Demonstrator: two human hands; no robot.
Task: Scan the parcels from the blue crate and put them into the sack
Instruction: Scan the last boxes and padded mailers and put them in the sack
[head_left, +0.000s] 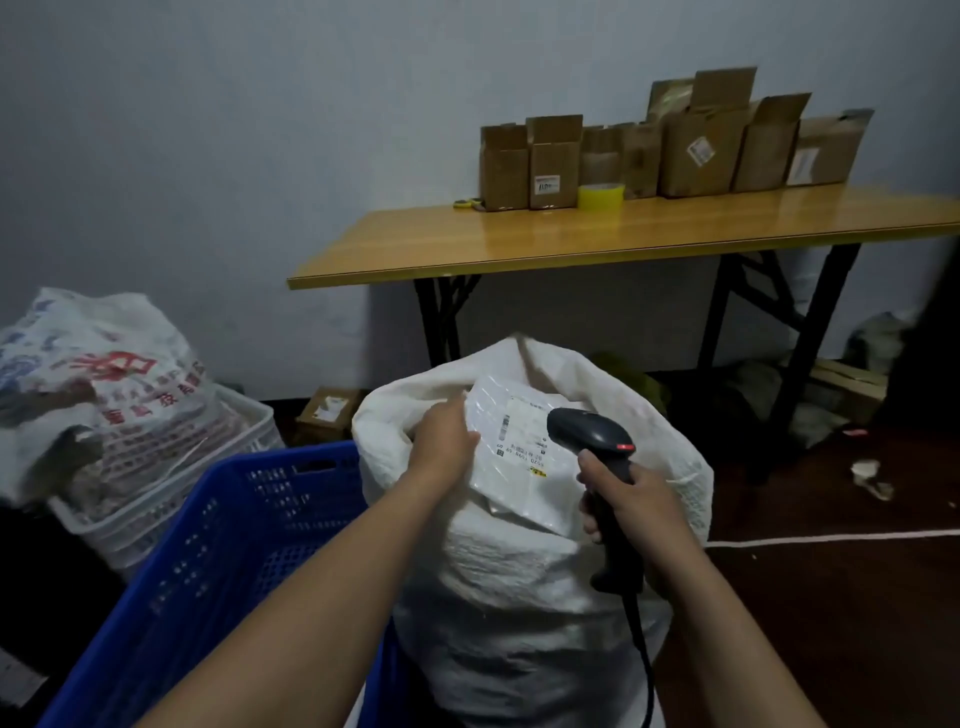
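Note:
A white woven sack (524, 597) stands open in front of me. At its mouth lies a flat white parcel (519, 447) with a printed label facing up. My left hand (444, 439) grips the parcel's left edge, over the sack opening. My right hand (631, 499) holds a black handheld scanner (597, 441) by its handle, its head just above the parcel's right side. The blue crate (223, 566) sits at the lower left, touching the sack; its inside is hidden.
A wooden folding table (571, 239) with several cardboard boxes (685, 150) and yellow tape (600, 197) stands behind the sack. A white basket (171, 483) holding a printed bag sits to the left. A small box (327, 413) lies on the floor. The scanner cord (644, 660) hangs down.

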